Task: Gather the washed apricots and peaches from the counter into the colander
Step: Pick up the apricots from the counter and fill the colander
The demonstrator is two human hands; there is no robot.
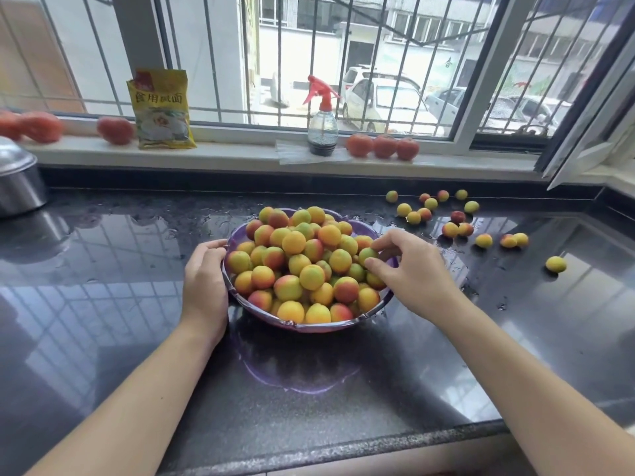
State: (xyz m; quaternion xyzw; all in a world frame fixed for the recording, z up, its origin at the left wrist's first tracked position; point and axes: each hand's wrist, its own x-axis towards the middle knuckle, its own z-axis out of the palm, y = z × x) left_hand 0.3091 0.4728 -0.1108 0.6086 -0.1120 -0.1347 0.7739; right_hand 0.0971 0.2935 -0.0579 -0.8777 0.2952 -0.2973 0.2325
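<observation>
A purple colander heaped with yellow, orange and red apricots and peaches stands in the middle of the dark counter. My left hand grips its left rim. My right hand reaches over the right side of the pile and pinches a greenish-yellow apricot between thumb and fingertips. Several loose fruits lie scattered on the wet counter to the back right, and one yellow fruit lies apart at the far right.
The black counter is glossy and wet. On the window sill stand a yellow bag, a spray bottle and tomatoes. A steel pot sits at the far left.
</observation>
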